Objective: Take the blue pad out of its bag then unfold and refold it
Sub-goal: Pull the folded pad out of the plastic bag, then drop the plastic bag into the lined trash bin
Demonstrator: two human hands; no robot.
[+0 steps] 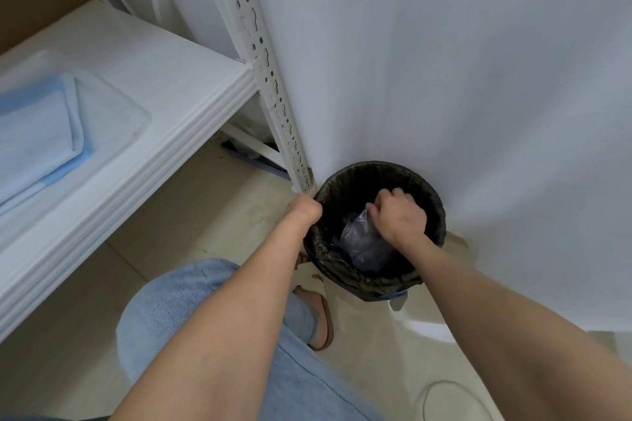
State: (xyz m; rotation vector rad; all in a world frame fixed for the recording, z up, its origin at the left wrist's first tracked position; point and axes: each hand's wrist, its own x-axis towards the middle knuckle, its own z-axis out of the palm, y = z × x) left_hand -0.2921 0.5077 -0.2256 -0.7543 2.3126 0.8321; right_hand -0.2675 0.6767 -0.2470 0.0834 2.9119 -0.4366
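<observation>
The folded blue pad lies on the white shelf at the left, far from both hands. On the floor by the wall stands a round bin with a black liner. My left hand grips the bin's left rim. My right hand is inside the bin's mouth, fingers pinched on a crumpled clear plastic bag that lies in the bin.
A white perforated shelf post comes down to the floor just left of the bin. A white wall or curtain fills the right. My denim-clad leg and sandalled foot are below the bin.
</observation>
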